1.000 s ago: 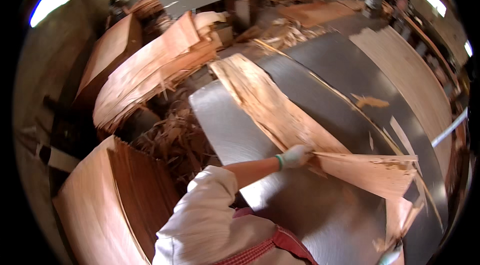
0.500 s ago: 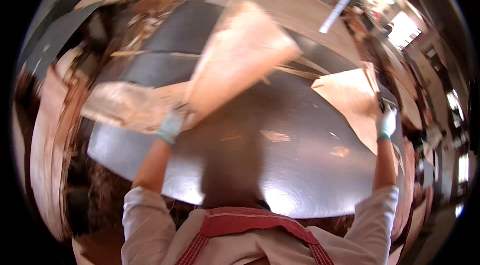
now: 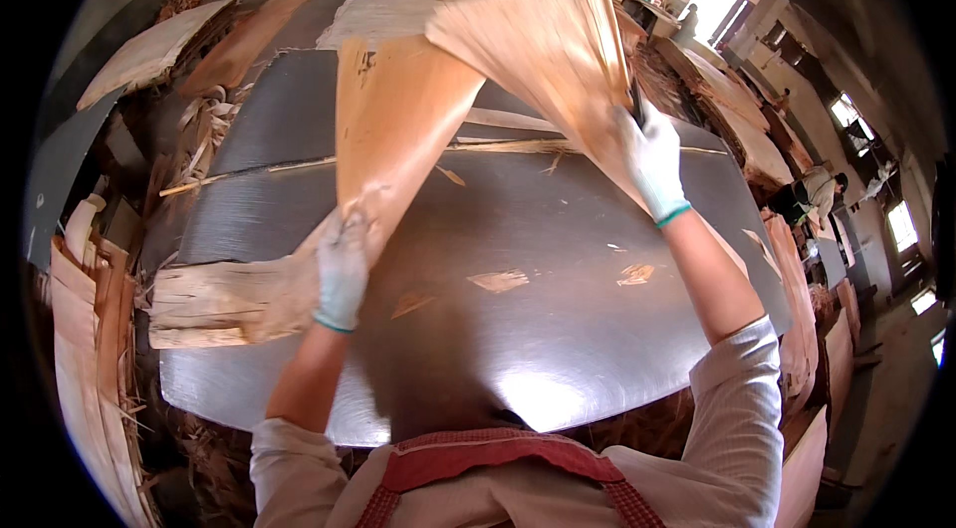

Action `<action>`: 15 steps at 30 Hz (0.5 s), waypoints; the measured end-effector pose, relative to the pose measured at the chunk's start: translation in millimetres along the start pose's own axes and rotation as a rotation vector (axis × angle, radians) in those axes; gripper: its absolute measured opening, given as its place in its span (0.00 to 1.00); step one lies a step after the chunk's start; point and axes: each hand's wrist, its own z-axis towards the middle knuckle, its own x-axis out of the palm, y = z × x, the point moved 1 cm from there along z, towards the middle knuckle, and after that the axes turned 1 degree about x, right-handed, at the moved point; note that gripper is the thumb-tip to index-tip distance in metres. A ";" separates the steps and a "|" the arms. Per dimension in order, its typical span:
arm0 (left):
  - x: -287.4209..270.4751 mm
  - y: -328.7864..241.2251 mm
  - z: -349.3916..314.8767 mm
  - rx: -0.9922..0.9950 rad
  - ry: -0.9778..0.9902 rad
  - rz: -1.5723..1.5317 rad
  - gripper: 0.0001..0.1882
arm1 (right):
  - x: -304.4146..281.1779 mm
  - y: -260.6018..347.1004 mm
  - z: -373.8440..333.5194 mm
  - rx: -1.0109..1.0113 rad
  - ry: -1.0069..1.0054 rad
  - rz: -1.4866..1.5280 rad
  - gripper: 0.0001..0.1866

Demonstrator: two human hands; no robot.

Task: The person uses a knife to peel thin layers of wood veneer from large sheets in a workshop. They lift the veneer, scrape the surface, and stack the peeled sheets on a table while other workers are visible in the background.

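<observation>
My left hand [image 3: 344,274], in a white glove with a green cuff, grips a thin, tan sheet of wood veneer [image 3: 403,115]. Part of that sheet rises away from me; a rougher, split part [image 3: 214,294] spreads to the left of the hand. Farther out, my right hand [image 3: 652,159], gloved alike, is closed on a second veneer sheet [image 3: 528,40], curled and blurred at its far edge. A slim dark object [image 3: 637,102] shows at the right fingers, its kind unclear. The two sheets overlap or meet near the middle. Beneath lies a dark, smooth tabletop [image 3: 558,329].
Veneer scraps [image 3: 498,281] and a long thin strip [image 3: 299,165] lie on the tabletop. A pale sheet [image 3: 368,15] covers its far end. Veneer stacks stand at left [image 3: 90,359] and right [image 3: 727,120]. Another person [image 3: 822,191] is far off at right.
My right hand has swung inward and away from me with its sheet, which now reaches the left one. My left hand stays on its sheet, whose raised part now stands more upright.
</observation>
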 end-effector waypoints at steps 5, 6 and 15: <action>82.4 -19.4 4.6 0.150 -0.144 -0.149 0.13 | 51.4 142.8 16.9 0.059 0.259 0.606 0.13; 95.2 -28.2 1.8 0.169 -0.118 -0.200 0.14 | 51.2 171.2 21.6 0.102 0.367 0.570 0.12; 122.8 -144.5 -24.6 0.165 -0.014 -0.194 0.27 | 42.4 340.8 41.4 -0.135 0.685 1.077 0.19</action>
